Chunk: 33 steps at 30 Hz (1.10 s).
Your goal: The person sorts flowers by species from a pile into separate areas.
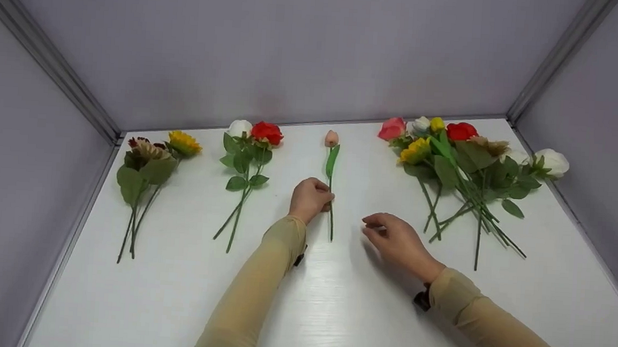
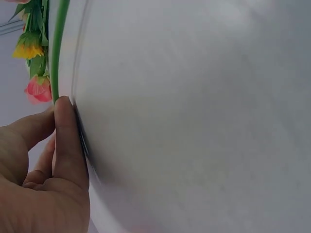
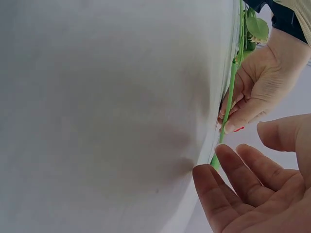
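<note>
A single pale pink tulip (image 1: pixel 332 139) with one long green leaf lies upright in view at the middle of the white table (image 1: pixel 173 294). My left hand (image 1: pixel 310 197) pinches its stem below the leaf, between thumb and fingers. In the left wrist view the green stem (image 2: pixel 59 43) runs up from the fingertips. To the right of the tulip, my right hand (image 1: pixel 398 246) hovers over the table, fingers loosely bent and holding nothing. The right wrist view shows that hand (image 3: pixel 257 194) with its fingers spread apart from the thumb.
On the left lie a sunflower (image 1: pixel 184 143) and brownish blooms (image 1: pixel 150 150) with crossed stems. A white rose (image 1: pixel 240 128) and a red rose (image 1: pixel 267 133) lie nearer the middle. Several mixed flowers (image 1: pixel 449 155) overlap at right. Grey panels (image 1: pixel 316 50) enclose the table.
</note>
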Tool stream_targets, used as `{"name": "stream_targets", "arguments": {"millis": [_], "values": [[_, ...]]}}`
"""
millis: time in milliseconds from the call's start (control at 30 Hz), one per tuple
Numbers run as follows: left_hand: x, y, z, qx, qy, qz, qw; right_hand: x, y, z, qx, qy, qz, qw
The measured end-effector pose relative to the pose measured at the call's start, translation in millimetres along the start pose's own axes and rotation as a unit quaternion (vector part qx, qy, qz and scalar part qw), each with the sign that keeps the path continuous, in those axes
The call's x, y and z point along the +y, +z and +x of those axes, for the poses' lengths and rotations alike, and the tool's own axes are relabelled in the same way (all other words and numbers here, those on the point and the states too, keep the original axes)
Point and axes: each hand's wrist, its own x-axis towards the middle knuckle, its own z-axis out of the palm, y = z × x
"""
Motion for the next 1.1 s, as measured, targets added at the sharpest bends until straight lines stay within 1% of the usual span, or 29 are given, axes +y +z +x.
{"name": "stream_targets", "arguments": {"millis": [200, 300, 400, 467, 533, 633, 667, 733, 800, 867, 967, 1100], "values": [[-0.6, -2.9, -0.5, 0.005, 0.015, 0.043, 0.9989, -0.7, -3.4, 1.4, -0.004, 0.001, 0.001, 1.000], [-0.9, -5.2, -2.9, 0.005, 0.024, 0.065, 0.9976, 3.0, -10.7, 2.6, -0.002, -0.002, 0.001, 1.000], [0.0, -7.1, -6.6, 0.010, 0.046, 0.096, 0.9943, 11.9, -22.7, 4.1, 0.005, -0.001, 0.001, 1.000], [1.6, -7.1, -8.8, 0.013, 0.069, 0.121, 0.9902, 18.8, -33.9, 4.9, 0.013, 0.006, -0.003, 1.000], [4.2, -5.6, -11.9, 0.014, 0.099, 0.147, 0.9841, 25.7, -47.5, 5.6, 0.023, 0.019, -0.013, 0.999], [8.1, 0.0, -17.9, 0.005, 0.147, 0.196, 0.9696, 35.9, -70.7, 6.9, 0.039, 0.047, -0.032, 0.998], [9.3, 2.8, -20.4, 0.000, 0.161, 0.214, 0.9636, 39.2, -78.7, 7.4, 0.047, 0.056, -0.037, 0.997], [11.6, 9.5, -25.8, -0.017, 0.189, 0.254, 0.9485, 46.4, -94.7, 8.4, 0.061, 0.071, -0.042, 0.995], [14.0, 17.0, -32.0, -0.041, 0.217, 0.296, 0.9293, 53.8, -110.3, 9.3, 0.076, 0.081, -0.047, 0.993], [17.2, 25.2, -39.3, -0.070, 0.251, 0.340, 0.9036, 61.4, -125.1, 10.4, 0.089, 0.090, -0.051, 0.991], [22.6, 38.6, -51.4, -0.112, 0.305, 0.395, 0.8591, 72.5, -144.9, 12.4, 0.102, 0.110, -0.063, 0.987], [29.6, 57.3, -70.2, -0.153, 0.361, 0.449, 0.8027, 85.3, -163.3, 17.5, 0.115, 0.128, -0.084, 0.981]]}}
